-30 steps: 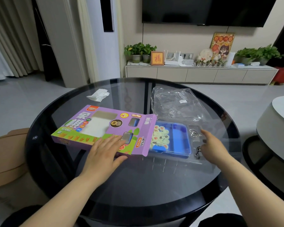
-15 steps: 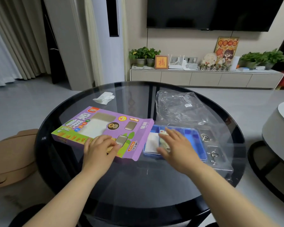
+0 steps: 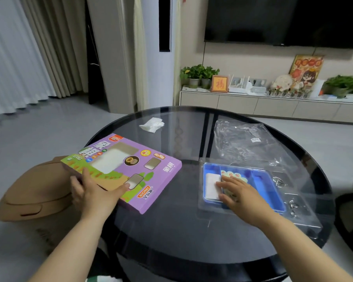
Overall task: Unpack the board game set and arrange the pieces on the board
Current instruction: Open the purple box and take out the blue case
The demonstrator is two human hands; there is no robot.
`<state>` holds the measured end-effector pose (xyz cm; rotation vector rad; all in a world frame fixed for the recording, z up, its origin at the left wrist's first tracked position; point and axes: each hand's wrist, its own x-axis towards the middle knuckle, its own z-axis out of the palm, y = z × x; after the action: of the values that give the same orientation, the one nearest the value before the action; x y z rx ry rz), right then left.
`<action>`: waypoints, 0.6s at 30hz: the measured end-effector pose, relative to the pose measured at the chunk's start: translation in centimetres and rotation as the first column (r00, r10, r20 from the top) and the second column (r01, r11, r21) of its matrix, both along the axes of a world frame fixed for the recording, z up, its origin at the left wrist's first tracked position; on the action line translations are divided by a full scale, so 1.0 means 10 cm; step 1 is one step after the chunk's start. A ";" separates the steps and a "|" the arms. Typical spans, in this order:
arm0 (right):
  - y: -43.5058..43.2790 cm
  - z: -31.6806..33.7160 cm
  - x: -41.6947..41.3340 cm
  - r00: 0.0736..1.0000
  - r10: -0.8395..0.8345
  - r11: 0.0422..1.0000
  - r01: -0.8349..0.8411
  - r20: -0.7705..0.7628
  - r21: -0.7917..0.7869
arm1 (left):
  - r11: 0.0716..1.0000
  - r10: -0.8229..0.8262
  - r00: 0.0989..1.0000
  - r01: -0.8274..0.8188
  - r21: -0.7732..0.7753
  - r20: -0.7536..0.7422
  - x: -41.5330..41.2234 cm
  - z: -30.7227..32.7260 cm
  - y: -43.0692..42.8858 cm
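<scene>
A flat purple game box [image 3: 128, 167] with clear windows sticks out over the left edge of the round black glass table [image 3: 192, 231]. My left hand [image 3: 90, 192] grips its near left corner, thumb on top. To the right lies a blue plastic tray [image 3: 261, 184] inside a clear blister shell [image 3: 302, 212]. It holds round cream game pieces [image 3: 232, 175] and a folded white sheet [image 3: 211, 186]. My right hand [image 3: 238, 192] rests flat on the pieces, fingers straight.
A crumpled clear plastic bag [image 3: 251, 143] lies behind the tray. A white tissue [image 3: 152, 124] sits at the table's far side. Small metal rings [image 3: 278, 181] sit in the shell's right pockets. A tan stool [image 3: 35, 192] stands left of the table.
The purple box has slid left, clear off the blue tray, and now overhangs the table edge. My right hand stays on the tray's pieces. The camera has turned left.
</scene>
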<state>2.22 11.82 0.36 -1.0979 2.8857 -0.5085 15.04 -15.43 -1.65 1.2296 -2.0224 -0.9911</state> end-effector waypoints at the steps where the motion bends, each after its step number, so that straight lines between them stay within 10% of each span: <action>1: 0.00 -0.01 -0.01 1.000 -0.003 1.000 0.003 0.011 -0.010 | 0.995 0.017 0.998 -0.011 0.098 -0.061 0.02 -0.02 -0.05; 9: -0.03 -0.01 -0.03 0.998 -0.045 0.996 0.049 0.045 -0.077 | 0.900 0.126 0.948 0.015 0.435 -0.293 0.30 0.04 -0.41; 18: -0.08 -0.01 0.04 0.993 -0.112 0.982 0.116 0.033 -0.147 | 0.883 0.041 0.908 0.162 0.440 -0.417 0.42 0.17 -0.70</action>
<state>2.59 11.03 0.31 -0.9377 2.9425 -0.7475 19.20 -22.46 0.05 1.0587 -1.5385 -1.6878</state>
